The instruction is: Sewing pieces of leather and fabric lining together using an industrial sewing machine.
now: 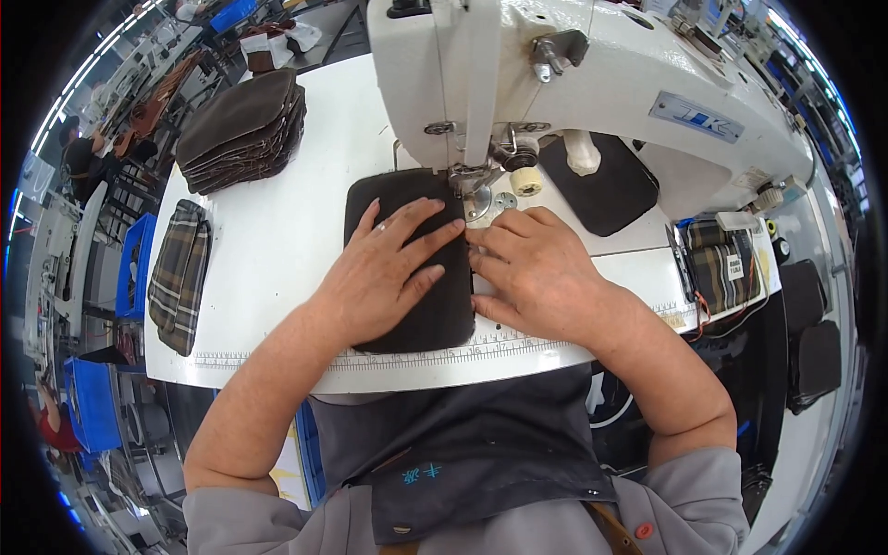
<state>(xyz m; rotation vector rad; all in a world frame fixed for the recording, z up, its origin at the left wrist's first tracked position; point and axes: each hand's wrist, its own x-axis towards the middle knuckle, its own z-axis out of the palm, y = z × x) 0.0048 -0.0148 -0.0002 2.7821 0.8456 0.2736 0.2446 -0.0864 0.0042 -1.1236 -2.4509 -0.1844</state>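
A dark brown rounded panel (402, 310) lies under the presser foot (470, 192) of a white sewing machine (412, 74). My left hand (384, 264) rests on the panel with fingers spread, its index fingertip at the right edge near the foot. My right hand (532, 273) is beside that edge, fingers bent and pressed along it, thumb lower down at the edge. A metal roller guide (523, 176) hangs just above my right fingertips. A second dark panel (606, 203) lies behind on the machine bed.
A stack of dark panels (236, 129) sits back left, folded plaid cloth (176, 268) at the left edge. More plaid cloth (726, 268) and cables lie right, with dark pieces (812, 361) beyond. Blue bins (88, 398) and co-workers (76, 148) are at far left.
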